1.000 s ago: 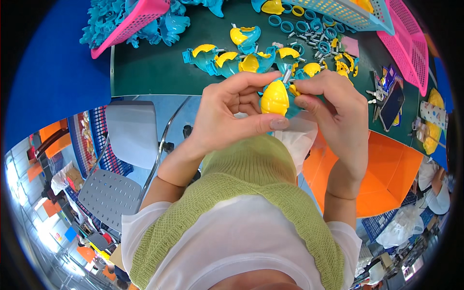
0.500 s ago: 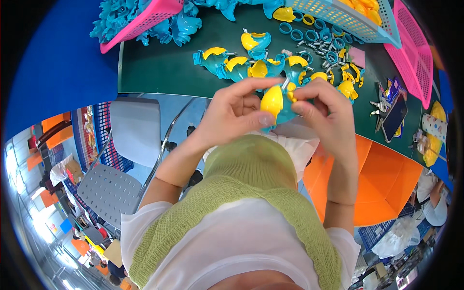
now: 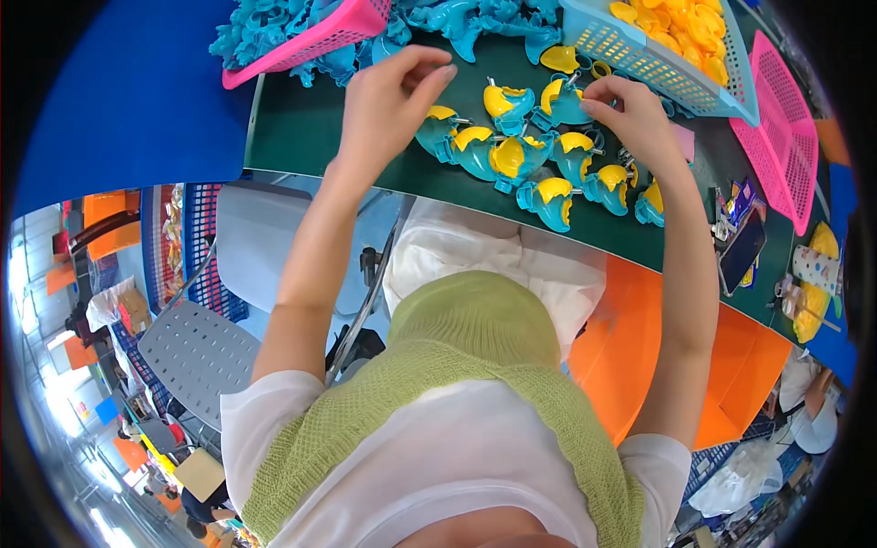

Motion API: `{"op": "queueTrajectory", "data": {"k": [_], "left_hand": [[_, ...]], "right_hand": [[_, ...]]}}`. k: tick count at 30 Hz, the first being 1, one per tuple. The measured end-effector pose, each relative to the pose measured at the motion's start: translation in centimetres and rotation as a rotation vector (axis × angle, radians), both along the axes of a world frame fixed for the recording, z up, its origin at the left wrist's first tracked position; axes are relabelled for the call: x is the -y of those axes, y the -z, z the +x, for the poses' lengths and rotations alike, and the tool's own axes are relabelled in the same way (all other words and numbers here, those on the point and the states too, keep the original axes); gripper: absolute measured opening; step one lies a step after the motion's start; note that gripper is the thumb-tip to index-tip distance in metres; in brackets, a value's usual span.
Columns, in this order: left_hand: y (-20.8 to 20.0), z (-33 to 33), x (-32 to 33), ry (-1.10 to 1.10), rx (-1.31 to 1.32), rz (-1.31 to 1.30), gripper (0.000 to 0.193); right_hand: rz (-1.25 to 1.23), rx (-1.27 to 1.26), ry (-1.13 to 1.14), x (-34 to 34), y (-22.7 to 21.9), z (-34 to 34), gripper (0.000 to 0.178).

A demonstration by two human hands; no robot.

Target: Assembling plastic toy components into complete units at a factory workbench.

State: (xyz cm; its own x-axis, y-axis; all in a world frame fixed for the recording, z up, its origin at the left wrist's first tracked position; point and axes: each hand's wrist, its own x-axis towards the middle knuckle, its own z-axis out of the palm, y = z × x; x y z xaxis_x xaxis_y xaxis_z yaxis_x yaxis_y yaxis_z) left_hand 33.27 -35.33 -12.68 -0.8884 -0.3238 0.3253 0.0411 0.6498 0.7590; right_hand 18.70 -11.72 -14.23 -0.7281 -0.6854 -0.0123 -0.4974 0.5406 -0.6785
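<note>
My left hand (image 3: 391,108) is raised over the table's far left part, fingers curled with thumb and forefinger slightly apart and nothing visible between them. Blue plastic pieces (image 3: 452,23) lie just beyond it. My right hand (image 3: 632,119) is over the right part, its bent thumb and forefinger beside the right edge of a blue part with a yellow shell (image 3: 562,102) and a metal pin. Whether they touch it is hard to tell. Several similar blue-and-yellow parts (image 3: 507,157) lie in loose rows between my hands and nearer the table edge.
A light blue basket (image 3: 658,59) of yellow shells stands at the far right, beside a pink basket (image 3: 776,137). Another pink basket (image 3: 315,44) is at the far left by heaped blue pieces. A phone (image 3: 744,251) and keys lie at right; a grey chair (image 3: 201,352) stands left.
The blue-and-yellow part held by both hands near my body now lies on the table. My left hand has moved far and left, my right hand farther away. The head view has shifted slightly.
</note>
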Motion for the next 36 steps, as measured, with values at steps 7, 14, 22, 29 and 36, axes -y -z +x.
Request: {"op": "queueTrajectory", "data": {"k": [7, 14, 22, 29, 36], "left_hand": [[2.5, -6.9, 0.9, -0.028, 0.266, -0.588, 0.026], [2.3, -7.2, 2.8, 0.032, 0.279, -0.347, 0.025], [-2.6, -2.5, -2.0, 0.186, 0.21, 0.734, 0.025], [-4.1, 2.1, -6.4, 0.416, 0.453, 1.153, 0.027], [-0.5, 3.9, -7.7, 0.433, 0.001, 0.728, 0.069]], "right_hand": [[0.035, -0.188, 0.088, -1.4, -1.4, 1.1, 0.021], [-0.169, 0.046, 0.161, -3.9, -3.0, 3.3, 0.014], [-0.43, -0.343, 0.012, 0.2, -4.7, 7.7, 0.03], [-0.493, -0.621, 0.043, 0.6, -3.1, 10.0, 0.042], [-0.929, 0.727, 0.199, -0.7, -4.9, 11.8, 0.025]]}}
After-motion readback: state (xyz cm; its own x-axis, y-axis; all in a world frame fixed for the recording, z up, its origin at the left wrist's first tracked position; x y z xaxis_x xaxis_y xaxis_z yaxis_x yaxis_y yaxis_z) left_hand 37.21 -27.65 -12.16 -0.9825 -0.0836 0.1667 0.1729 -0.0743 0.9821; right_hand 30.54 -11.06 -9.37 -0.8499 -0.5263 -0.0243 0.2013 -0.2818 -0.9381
